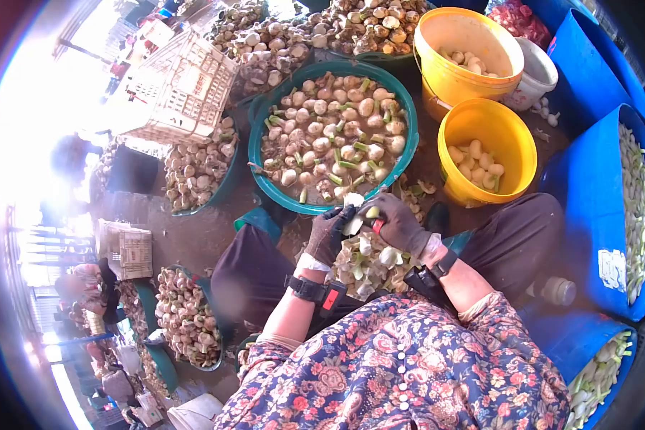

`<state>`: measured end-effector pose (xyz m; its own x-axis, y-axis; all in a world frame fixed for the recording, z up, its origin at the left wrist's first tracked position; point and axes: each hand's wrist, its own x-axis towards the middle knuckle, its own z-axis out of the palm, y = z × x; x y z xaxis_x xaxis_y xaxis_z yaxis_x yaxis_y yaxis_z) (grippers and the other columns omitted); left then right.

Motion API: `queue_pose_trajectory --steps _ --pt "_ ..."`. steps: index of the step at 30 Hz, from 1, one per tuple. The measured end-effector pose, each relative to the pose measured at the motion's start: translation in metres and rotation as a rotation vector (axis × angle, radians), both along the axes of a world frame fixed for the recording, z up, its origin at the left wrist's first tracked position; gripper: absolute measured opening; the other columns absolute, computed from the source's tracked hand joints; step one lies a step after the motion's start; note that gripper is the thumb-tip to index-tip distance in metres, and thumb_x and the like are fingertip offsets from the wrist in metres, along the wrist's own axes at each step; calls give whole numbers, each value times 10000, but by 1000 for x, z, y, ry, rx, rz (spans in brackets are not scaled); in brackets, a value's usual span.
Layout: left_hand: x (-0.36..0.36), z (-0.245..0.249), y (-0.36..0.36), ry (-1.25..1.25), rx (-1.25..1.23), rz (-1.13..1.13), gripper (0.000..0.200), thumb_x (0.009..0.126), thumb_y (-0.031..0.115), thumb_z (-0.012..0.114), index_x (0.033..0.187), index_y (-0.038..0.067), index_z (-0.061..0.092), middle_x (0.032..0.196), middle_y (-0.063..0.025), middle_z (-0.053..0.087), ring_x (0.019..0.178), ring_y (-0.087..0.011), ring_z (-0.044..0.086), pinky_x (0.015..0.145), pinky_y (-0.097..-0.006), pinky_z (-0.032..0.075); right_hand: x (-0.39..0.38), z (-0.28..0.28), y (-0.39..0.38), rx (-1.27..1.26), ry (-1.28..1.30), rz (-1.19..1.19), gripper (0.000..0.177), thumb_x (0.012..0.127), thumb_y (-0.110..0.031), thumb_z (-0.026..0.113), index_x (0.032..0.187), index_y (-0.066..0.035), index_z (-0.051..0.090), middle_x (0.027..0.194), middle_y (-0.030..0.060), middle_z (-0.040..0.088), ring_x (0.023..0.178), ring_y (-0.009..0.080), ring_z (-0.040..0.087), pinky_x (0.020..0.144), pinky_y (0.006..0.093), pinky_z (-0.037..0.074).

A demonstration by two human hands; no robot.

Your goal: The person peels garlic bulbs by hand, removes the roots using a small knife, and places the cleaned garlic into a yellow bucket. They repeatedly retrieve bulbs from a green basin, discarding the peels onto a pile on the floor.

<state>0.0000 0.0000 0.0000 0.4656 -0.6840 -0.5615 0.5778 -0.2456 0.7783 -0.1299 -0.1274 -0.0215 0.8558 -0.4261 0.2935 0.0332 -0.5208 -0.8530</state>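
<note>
My left hand [327,233], in a dark glove, is closed around a white, partly peeled garlic bulb [353,201]. A pale flap of skin [352,226] hangs between my hands. My right hand [401,223], also gloved, is closed close beside it. A small red-handled tool [378,226] shows at its fingers; its blade, if any, is hidden. A pale green stub [372,212] pokes out there too. Just beyond both hands stands a green tub [256,154] of bulbs in murky water. Below them, between my knees, lies a heap of peelings [365,264].
Yellow buckets [519,154] with peeled bulbs stand ahead on the right. Blue bins [588,208] with green-stemmed produce line the right side. A white crate [193,86] rests over more bulbs at left. Another tub of bulbs [186,315] is lower left. Other people appear at far left.
</note>
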Motion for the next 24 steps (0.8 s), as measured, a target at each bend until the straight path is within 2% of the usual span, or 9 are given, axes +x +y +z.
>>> queue_pose_trajectory --steps 5,9,10,11,13,15,20,22,24 --pt "-19 -1 6 -398 -224 -59 164 844 98 655 979 4 657 921 -3 652 802 -71 573 726 -206 466 -15 7 -16 1113 155 -287 240 857 -282 615 865 -42 611 747 58 606 595 153 574 550 310 488" --pt "-18 33 21 -234 -215 -337 218 835 80 657 1035 -5 644 964 -6 654 865 -90 577 777 -239 474 -10 -74 -33 1511 27 -454 352 869 -423 563 841 -78 622 654 18 579 550 129 558 484 267 463" --pt "-13 49 25 -312 -218 -451 233 794 67 684 1013 -5 654 996 -42 649 910 -103 585 829 -257 466 -22 -46 -45 1427 224 -512 362 882 -450 529 839 -102 618 628 -1 577 536 122 546 491 261 471" --pt "-6 57 30 -353 -216 -530 212 794 38 662 1000 -15 655 982 -40 654 900 -108 586 829 -261 465 -10 -29 -39 1660 -180 -495 354 896 -442 509 822 -111 608 656 -4 598 521 117 531 473 251 454" --pt "13 59 44 -311 -24 -573 192 792 36 643 975 -21 656 959 -50 658 878 -106 584 813 -248 463 -4 -47 -48 1818 -224 -282 335 905 -429 487 823 -126 605 679 -4 619 525 123 544 451 240 439" --pt "26 69 52 -335 -8 -407 151 779 60 665 902 -25 647 826 -14 644 723 -65 576 637 -194 466 -9 -40 -44 1776 -204 -267 303 903 -407 487 838 -137 607 685 1 625 529 115 551 436 231 430" --pt "54 62 71 -299 -124 -230 222 778 135 682 922 -21 616 890 -61 641 828 -107 589 725 -254 481 -24 -53 -66 1957 -223 328 239 890 -352 488 967 -147 583 890 18 643 700 120 600 538 236 482" --pt "48 66 43 -488 39 -652 316 777 192 695 997 -16 606 941 -88 650 857 -142 603 761 -282 480 -22 -54 -61 1039 -2 20 286 888 -366 482 1008 -123 573 947 32 639 762 135 604 595 260 496" --pt "53 28 30 -894 125 -887 496 748 310 727 1096 -14 584 991 -106 650 873 -220 620 789 -314 486 -16 -47 -59 1040 -73 -161 345 886 -388 475 1051 -98 564 973 50 630 794 158 600 634 290 501"
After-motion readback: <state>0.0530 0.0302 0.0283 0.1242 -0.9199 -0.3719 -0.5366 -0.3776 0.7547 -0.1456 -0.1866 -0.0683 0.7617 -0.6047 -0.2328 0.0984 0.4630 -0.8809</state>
